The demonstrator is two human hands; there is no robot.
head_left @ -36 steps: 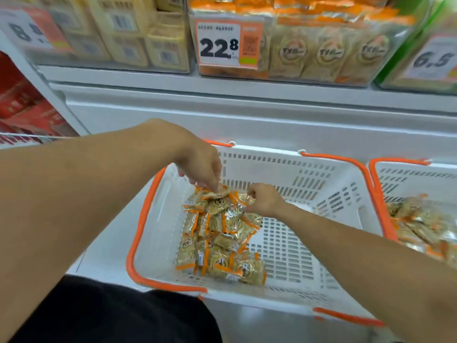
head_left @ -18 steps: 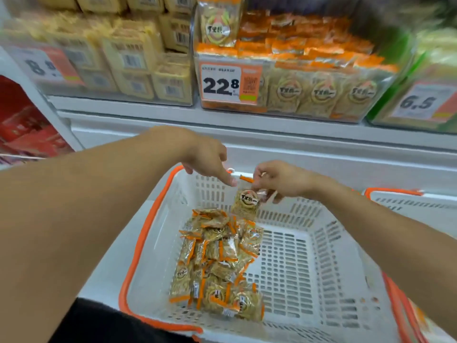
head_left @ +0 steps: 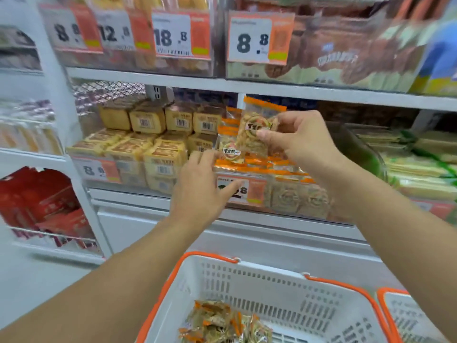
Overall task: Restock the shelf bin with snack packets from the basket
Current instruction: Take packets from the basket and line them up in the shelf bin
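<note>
My right hand (head_left: pixel 299 142) pinches an orange-topped snack packet (head_left: pixel 254 129) and holds it upright over the clear shelf bin (head_left: pixel 284 196), which holds several packets of the same kind. Just in front of the bin's left end, my left hand (head_left: pixel 200 186) reaches with its fingers straight and holds nothing; its fingertips cover part of the bin's price tag (head_left: pixel 241 190). Below, the white basket with an orange rim (head_left: pixel 237 276) holds several more packets (head_left: pixel 222 323) in a heap.
A bin of yellow wrapped cakes (head_left: pixel 148 147) stands left of the target bin, green packs (head_left: pixel 418 162) to its right. The shelf above carries bins with price tags (head_left: pixel 259 38). A second basket (head_left: pixel 405 315) shows at the lower right, red packs (head_left: pixel 42 204) at the left.
My right hand lifted one packet out of the basket and carried it up to the shelf bin. My left hand rose from the basket to the bin's front. The view tilted up.
</note>
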